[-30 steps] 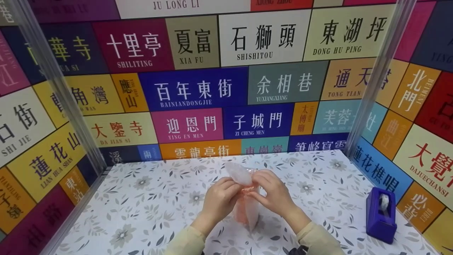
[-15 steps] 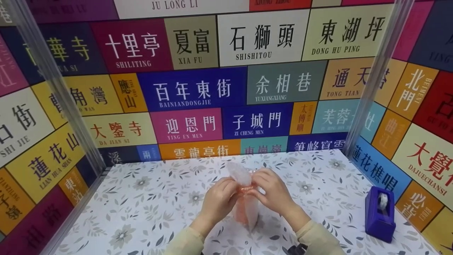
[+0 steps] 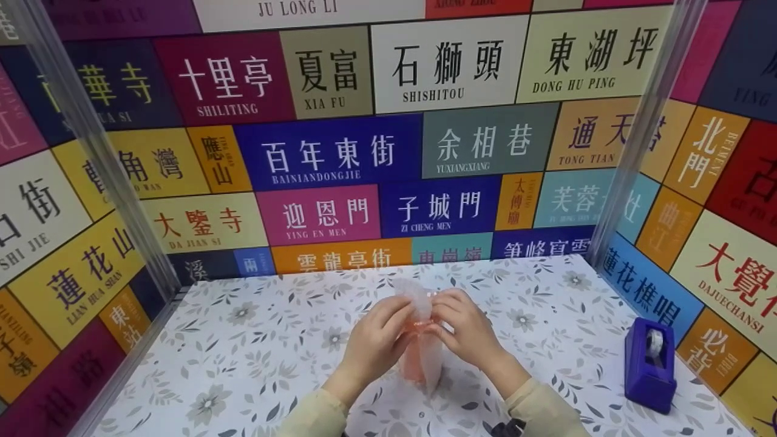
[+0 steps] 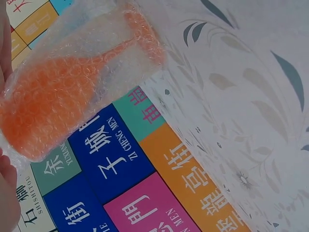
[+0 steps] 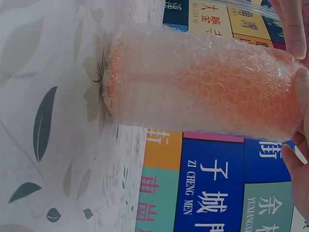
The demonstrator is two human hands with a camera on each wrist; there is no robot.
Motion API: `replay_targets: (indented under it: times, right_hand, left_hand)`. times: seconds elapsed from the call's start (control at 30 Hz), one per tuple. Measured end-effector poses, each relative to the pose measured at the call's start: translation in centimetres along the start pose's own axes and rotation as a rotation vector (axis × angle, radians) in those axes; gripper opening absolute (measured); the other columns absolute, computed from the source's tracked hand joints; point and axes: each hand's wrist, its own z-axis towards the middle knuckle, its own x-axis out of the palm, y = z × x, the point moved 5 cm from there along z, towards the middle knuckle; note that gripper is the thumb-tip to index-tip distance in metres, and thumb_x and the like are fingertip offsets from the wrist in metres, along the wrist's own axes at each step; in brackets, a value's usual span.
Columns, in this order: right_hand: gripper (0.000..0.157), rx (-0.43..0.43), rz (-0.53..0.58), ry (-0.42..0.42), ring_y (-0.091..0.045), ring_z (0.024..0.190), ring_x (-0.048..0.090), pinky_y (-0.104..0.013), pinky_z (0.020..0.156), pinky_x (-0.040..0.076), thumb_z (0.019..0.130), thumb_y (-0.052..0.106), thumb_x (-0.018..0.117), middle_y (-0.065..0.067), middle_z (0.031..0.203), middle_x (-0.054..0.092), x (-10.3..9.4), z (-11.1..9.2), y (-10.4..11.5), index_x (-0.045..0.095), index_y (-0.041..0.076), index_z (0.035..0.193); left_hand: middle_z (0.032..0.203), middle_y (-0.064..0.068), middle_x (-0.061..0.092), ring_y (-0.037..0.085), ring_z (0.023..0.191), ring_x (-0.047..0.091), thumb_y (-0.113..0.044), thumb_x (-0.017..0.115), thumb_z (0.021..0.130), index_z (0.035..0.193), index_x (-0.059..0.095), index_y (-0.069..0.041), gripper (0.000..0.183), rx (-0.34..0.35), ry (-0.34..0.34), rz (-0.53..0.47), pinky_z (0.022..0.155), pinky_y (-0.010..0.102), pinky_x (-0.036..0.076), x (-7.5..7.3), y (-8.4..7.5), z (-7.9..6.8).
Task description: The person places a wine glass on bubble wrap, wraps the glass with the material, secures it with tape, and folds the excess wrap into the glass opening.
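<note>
An orange goblet (image 4: 58, 82) stands upright on the table, its bowl, stem and foot showing through a sleeve of clear bubble wrap (image 5: 154, 104). In the head view my left hand (image 3: 375, 337) pinches the wrap at the goblet's top from the left. Opposite it, my right hand (image 3: 464, 328) pinches the same top edge with thumb and fingers. A loose end of the wrap sticks up between the hands. The fingers partly hide the goblet's rim.
A purple tape dispenser (image 3: 649, 364) with a roll of clear tape stands at the table's right edge. A dark object (image 3: 508, 428) lies near the right sleeve, mostly hidden. Sign-printed panels (image 3: 328, 149) enclose the flower-patterned table (image 3: 255, 364).
The loose end of the wrap leaned left and now stands more upright. My left fingers have moved up slightly onto it. The right hand keeps nearly the same place.
</note>
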Motion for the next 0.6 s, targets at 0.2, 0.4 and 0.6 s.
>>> replay_targets:
  times: [0.2,0.4,0.6]
  right_hand:
    - [0.02,-0.008,0.007,-0.009,-0.024,0.105,0.059,-0.038,0.094,0.048,0.08,0.026,0.08,-0.001,0.099,0.07,0.2,-0.1,0.0,0.067,0.011,0.082]
    - [0.017,0.0,0.026,0.003,-0.025,0.107,0.059,-0.033,0.1,0.043,0.083,0.026,0.077,-0.002,0.1,0.07,0.2,-0.2,-0.1,0.067,0.012,0.082]
    - [0.017,0.015,0.065,-0.03,-0.024,0.105,0.058,-0.032,0.098,0.044,0.081,0.024,0.08,0.0,0.098,0.069,0.1,-0.6,-0.2,0.068,0.012,0.084]
  left_hand:
    - [0.126,0.01,0.065,0.026,0.118,0.06,-0.014,0.085,0.078,0.126,0.065,-0.003,0.053,-0.009,0.067,-0.024,0.099,0.036,0.049,0.5,0.1,0.1]
    - [0.12,0.008,0.067,0.025,0.115,0.062,-0.023,0.081,0.084,0.119,0.068,-0.006,0.041,-0.045,0.097,-0.047,0.099,0.035,0.049,0.9,0.3,0.4]
    - [0.116,0.006,0.068,0.023,0.111,0.063,-0.025,0.082,0.083,0.113,0.07,-0.008,0.037,-0.051,0.15,-0.018,0.098,0.035,0.05,1.3,0.1,0.8]
